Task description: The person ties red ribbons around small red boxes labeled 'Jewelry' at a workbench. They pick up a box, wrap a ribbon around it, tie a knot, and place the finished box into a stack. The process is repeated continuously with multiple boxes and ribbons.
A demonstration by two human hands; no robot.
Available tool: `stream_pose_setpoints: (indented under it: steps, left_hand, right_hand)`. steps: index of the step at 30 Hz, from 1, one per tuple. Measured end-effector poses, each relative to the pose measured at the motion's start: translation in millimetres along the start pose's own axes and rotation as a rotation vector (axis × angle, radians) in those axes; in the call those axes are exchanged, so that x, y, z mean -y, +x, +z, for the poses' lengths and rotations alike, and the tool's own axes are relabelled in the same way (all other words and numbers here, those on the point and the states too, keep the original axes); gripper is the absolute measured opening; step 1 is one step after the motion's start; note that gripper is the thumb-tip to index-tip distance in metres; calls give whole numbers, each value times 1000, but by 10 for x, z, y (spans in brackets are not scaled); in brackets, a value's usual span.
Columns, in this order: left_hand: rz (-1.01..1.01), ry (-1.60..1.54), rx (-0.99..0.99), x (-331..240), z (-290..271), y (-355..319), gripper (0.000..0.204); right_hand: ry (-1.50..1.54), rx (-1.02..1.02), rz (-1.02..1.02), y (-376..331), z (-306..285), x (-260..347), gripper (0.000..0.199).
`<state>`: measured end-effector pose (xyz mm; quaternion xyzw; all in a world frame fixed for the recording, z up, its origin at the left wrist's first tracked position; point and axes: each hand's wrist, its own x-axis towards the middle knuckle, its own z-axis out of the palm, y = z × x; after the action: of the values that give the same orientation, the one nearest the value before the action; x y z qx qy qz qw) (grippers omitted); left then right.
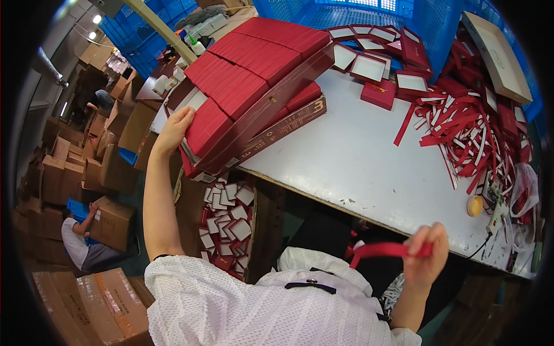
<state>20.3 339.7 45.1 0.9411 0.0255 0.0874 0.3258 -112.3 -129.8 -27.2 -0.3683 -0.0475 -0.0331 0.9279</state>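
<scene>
My left hand [173, 128] is closed at the left corner of a tightly packed stack of small red boxes [248, 63]. Its fingers curl over the edge of the end box [209, 128]. The stack sits tilted in a dark red carton [288, 128] at the table's left edge. Low on the right, my right hand [426, 254] is closed around a red strip [381, 250], which trails leftward in front of my body. That hand is slightly blurred.
The white table [346, 155] bears open red box trays [369, 68] and a heap of red and white strips [461, 130]. Blue crates [358, 14] stand behind. Below the left edge, a bin holds red and white pieces [228, 222]. A person [78, 236] handles a carton at left.
</scene>
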Motion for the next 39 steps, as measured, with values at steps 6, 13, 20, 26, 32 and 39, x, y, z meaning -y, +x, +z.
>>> stream_pose_setpoints:
  steps: [6, 13, 20, 26, 32, 39]
  left_hand:
    - [475, -105, 2, -1278, 964, -418, 12]
    - [505, -695, 763, -1938, 2182, -1025, 12]
    - [233, -891, 746, -1998, 2480, -1180, 11]
    - [632, -508, 503, -2010, 2582, -1200, 10]
    - [399, -754, 494, -1785, 2794, -1358, 11]
    - [-429, -1677, 329, -1156, 2527, -1323, 13]
  right_hand:
    - [-408, 3, 234, 177, 270, -292, 19]
    - [-775, 9, -32, 98, 206, -198, 4]
    - [-1479, 51, -537, 146, 19, -127, 10]
    - [-1805, 193, -696, 114, -134, -129, 14]
    - [-681, -500, -179, -182, -423, -213, 3]
    - [483, -819, -308, -1286, -2569, 51, 25]
